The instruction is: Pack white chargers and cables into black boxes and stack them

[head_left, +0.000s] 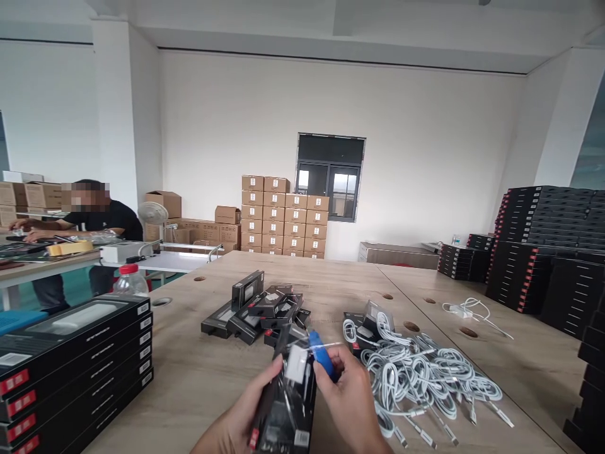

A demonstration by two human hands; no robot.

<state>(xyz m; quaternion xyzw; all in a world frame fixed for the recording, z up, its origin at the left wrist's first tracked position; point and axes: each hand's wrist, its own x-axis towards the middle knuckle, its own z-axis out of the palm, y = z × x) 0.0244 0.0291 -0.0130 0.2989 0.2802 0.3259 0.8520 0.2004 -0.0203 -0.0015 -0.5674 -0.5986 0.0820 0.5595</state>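
Note:
My left hand grips the left side of a black box with a clear front, low in the middle of the view; a white item shows near its top. My right hand is closed around a blue tool at the box's upper right edge. A thin pale strip sticks out beside the tool; what it is cannot be made out. Just beyond the box lies a loose pile of small black boxes. Coiled white cables are heaped to the right of my right hand.
Large black boxes are stacked at the left, with a red-capped bottle behind them. Tall stacks of black boxes stand at the right. A white cable lies near table holes. A person sits at another table.

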